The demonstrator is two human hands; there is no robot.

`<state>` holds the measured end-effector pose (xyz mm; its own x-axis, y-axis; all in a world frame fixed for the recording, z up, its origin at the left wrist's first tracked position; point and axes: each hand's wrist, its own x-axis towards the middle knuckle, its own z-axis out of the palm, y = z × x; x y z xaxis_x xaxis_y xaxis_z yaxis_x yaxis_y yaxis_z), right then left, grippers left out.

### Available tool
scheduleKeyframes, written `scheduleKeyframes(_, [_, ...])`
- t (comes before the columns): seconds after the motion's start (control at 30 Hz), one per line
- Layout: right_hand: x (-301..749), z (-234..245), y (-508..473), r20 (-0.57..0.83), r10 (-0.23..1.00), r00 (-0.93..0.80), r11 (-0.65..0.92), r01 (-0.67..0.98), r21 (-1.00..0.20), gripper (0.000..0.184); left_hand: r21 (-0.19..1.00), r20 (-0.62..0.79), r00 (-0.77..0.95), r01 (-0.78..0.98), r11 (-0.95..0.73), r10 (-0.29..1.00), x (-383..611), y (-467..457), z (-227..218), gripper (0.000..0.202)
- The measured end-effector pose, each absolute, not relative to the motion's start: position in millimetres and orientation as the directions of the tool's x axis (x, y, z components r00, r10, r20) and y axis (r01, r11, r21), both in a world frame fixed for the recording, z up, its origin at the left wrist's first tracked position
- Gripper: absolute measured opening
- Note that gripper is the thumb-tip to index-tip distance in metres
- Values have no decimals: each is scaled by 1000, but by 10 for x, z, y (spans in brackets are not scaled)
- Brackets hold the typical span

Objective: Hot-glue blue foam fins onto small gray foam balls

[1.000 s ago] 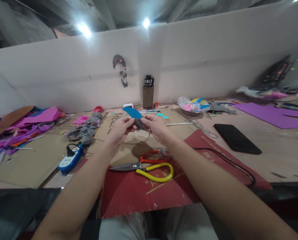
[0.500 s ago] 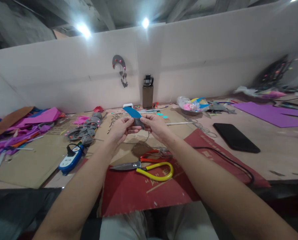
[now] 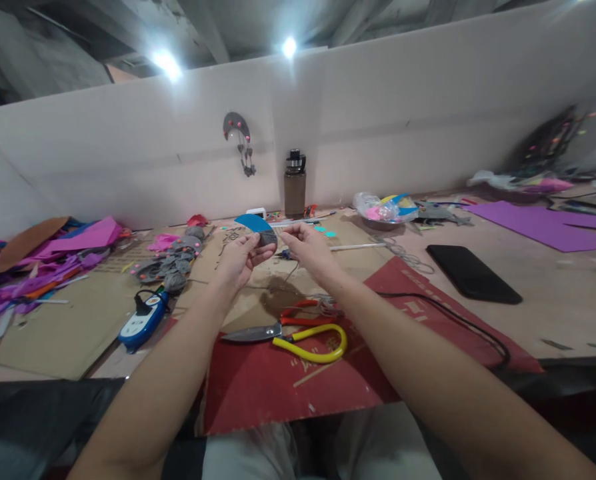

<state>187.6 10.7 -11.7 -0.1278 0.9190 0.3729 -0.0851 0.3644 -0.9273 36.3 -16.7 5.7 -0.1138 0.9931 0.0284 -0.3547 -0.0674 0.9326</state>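
Observation:
A blue crescent (image 3: 252,223), its right end wrapped in grey yarn (image 3: 269,237), is pinched by my left hand (image 3: 242,259) above the cardboard. My right hand (image 3: 305,248) is closed, thumb against fingers, just right of the wrapped end. A thin grey strand drops below it toward the table, and its fingertips appear to grip that yarn, though the strand there is very fine. Below my hands, scissors (image 3: 305,340) with one yellow and one red handle lie on a red sheet (image 3: 298,400), blades pointing left.
Grey yarn pieces (image 3: 171,257) and a blue-and-white power strip (image 3: 143,322) lie left. Behind stands a bottle (image 3: 295,190), right of a hanging crescent ornament (image 3: 237,125). A bowl (image 3: 383,223) of scraps, a black phone (image 3: 472,273) and purple sheets (image 3: 538,225) lie right.
The crescent has shifted slightly left and turned, showing more of its grey wrapped end. My right hand has come away from the crescent's edge, leaving a small gap.

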Motion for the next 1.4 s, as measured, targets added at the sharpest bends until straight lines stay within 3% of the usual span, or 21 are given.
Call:
scheduleKeyframes(0.2, [1915,-102,77,463,886,-32,463,129,-877,18,937,122,-201,-299,-179,972,299,-113,18,12])
scheduleKeyframes(0.4, [1913,-73,23,488,859,-153,512,232,-827,20,940,191,-268,-227,-255,944,248,-69,-8,6])
scheduleKeyframes(0.73, [1920,-128,27,518,825,-227,563,259,-785,20,950,178,-207,-219,-223,962,327,-166,70,6])
scheduleKeyframes(1.07, [1938,-74,19,572,808,-142,589,196,-784,22,941,152,-152,-280,-190,977,297,-164,59,9])
scheduleKeyframes(1.4, [1952,-88,38,570,810,-137,585,253,-770,25,927,113,-163,-338,-163,980,269,-151,47,9])
